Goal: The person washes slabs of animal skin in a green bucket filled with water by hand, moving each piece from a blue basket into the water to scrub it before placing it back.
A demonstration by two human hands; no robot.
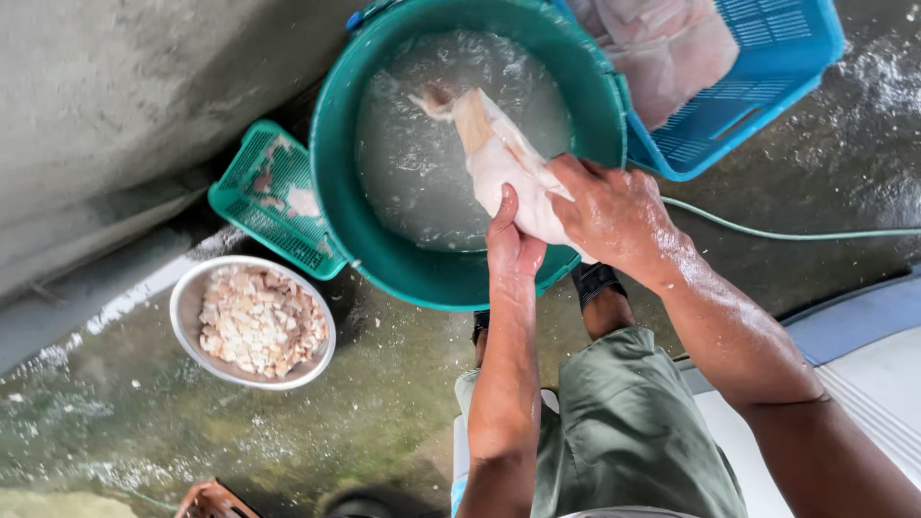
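**Here, two wet hands hold one pale fillet over a tub**

Both hands are closed on a single soft, slick piece of pale fish (499, 153), held over the near rim of one round green plastic tub (331, 163) filled with cloudy, rippled water. The left hand (511, 245) pinches the near end of the fish, thumb pressed against it; the right hand (614, 216) wraps over it just beside, fingers curled tight. The far end of the fish tapers to a brownish tip above the water.

To the far right sits one blue slotted plastic basket (758, 105) holding more pale flesh. Left of the tub leans one small green mesh basket (264, 206), and nearer, one round metal bowl (187, 302) heaped with small pale chunks. One thin green hose (796, 233) crosses the wet, rough concrete floor (384, 403).
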